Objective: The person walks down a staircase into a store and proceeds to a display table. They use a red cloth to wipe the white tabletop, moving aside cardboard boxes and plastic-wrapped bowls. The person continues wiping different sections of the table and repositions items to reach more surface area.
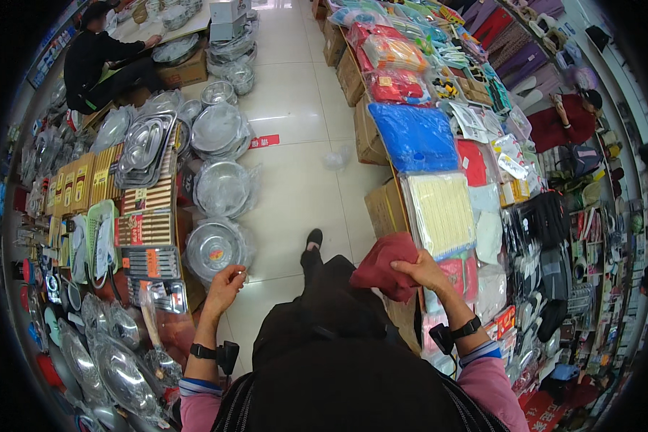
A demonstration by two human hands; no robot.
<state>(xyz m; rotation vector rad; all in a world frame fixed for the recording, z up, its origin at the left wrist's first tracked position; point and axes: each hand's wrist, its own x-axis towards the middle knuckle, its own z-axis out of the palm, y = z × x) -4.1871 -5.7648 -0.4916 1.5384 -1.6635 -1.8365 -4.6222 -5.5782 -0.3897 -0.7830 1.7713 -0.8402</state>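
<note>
My right hand (426, 271) grips a dark red folded cloth (386, 265), thumb on top, with the cloth bunched out to the left of the fingers. It hangs beside the edge of the right-hand display, close to a packaged pale yellow ribbed cloth (443, 212). My left hand (225, 286) is held over the left side of the aisle, its fingers curled in; whatever may be in them is too small to make out. Just beyond it, on the floor, lies a round metal basin (216, 248) in clear plastic. Both wrists wear black straps with small devices.
A tiled aisle (288, 180) runs ahead between two displays. Wrapped metal basins (222, 189) line its left edge; cardboard boxes (387, 205) line the right. Trays (142, 155) and chopstick packs sit left. A seated person (97, 61) is far left, another person (565, 119) far right.
</note>
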